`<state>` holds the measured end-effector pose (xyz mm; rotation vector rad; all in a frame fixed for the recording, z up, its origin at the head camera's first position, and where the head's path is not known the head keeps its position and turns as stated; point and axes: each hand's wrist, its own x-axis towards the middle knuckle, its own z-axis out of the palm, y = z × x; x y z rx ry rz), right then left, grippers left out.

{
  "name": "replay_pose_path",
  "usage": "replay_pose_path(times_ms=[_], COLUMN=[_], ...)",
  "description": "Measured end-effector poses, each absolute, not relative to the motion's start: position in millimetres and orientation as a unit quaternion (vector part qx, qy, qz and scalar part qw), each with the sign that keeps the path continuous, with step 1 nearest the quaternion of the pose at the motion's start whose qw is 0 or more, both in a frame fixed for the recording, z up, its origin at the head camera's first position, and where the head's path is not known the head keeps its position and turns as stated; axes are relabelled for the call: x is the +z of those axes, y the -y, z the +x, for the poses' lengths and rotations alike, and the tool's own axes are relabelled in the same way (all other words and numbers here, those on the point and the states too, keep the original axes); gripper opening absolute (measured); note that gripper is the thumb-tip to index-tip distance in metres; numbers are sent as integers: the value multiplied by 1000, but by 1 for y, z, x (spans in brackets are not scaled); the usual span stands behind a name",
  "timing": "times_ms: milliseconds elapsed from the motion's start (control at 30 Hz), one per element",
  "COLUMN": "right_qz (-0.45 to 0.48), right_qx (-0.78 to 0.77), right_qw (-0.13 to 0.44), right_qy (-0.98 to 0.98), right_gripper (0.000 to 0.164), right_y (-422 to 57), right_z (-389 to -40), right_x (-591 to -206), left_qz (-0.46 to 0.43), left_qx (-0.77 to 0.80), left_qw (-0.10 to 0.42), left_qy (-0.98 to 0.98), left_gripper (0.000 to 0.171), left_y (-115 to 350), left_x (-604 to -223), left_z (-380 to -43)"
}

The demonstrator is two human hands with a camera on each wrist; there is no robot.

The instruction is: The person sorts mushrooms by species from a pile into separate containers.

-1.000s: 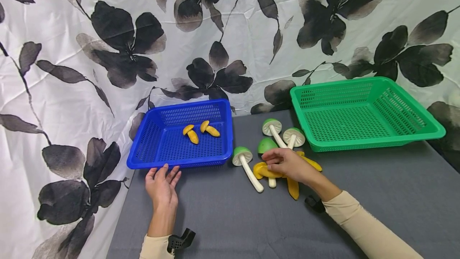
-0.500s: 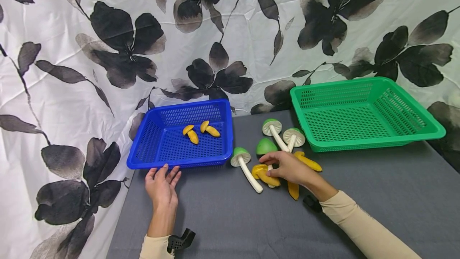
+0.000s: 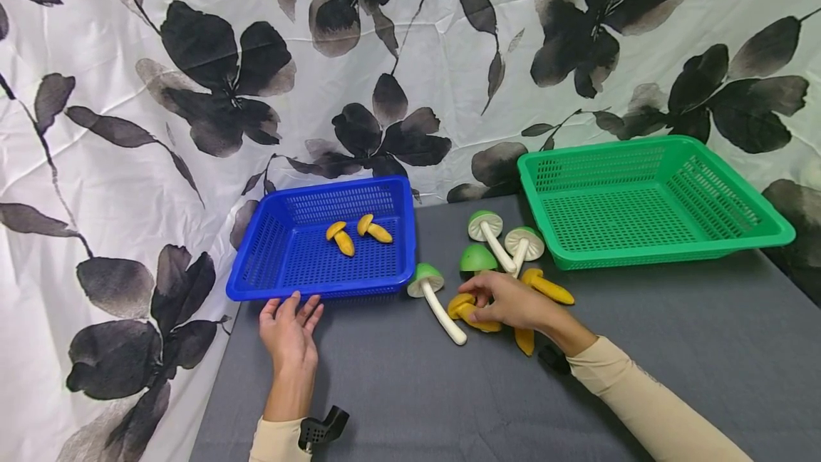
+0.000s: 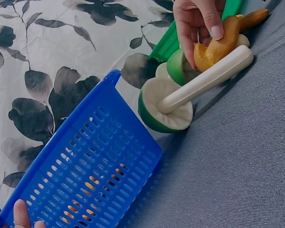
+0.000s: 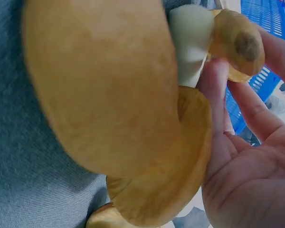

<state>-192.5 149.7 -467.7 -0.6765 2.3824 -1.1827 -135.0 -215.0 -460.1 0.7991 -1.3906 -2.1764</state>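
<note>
My right hand (image 3: 516,301) pinches a yellow toy mushroom (image 3: 462,307) between thumb and fingers, low over the grey cloth. In the left wrist view this mushroom (image 4: 224,47) shows above the white stem of a green-capped mushroom (image 4: 206,80). The right wrist view has its stem end (image 5: 237,45) between the fingers, with another yellow mushroom (image 5: 104,85) large in front. My left hand (image 3: 290,339) touches the front rim of the blue basket (image 3: 321,293), palm up and fingers extended. Two yellow mushrooms (image 3: 343,241) lie inside that basket.
More green-capped mushrooms (image 3: 485,227) lie behind the right hand, one with its dome (image 3: 477,258) up. Two yellow mushrooms (image 3: 551,289) are beside and below that hand. A green basket (image 3: 673,254) stands at the back right, before a floral curtain (image 3: 474,77).
My right hand has shifted slightly left and closed its thumb and fingers on the yellow mushroom, which has turned a little. The leftmost green-capped mushroom has slid slightly left. The left hand stays put.
</note>
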Motion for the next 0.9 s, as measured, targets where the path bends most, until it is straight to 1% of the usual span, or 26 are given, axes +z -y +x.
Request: replay_pose_path(times_ms=[300,600,900], right_qz=[-233,-236,-234], right_qx=[-436,-438,-445], right_qw=[214,207,204], right_qy=[-842,-842,-840], right_gripper=[50,41,34], right_y=[-149,-150,-152], right_z=[-192,-190,-188], right_x=[-468,-465,-463], left_qz=[289,288,292], left_qx=[-787,-791,-789], left_qw=[219,219,215], left_qy=[498,493,496], left_gripper=[48,46,47], left_y=[214,214,215], left_x=[-460,-459,-459], left_z=[-134,-135,-134])
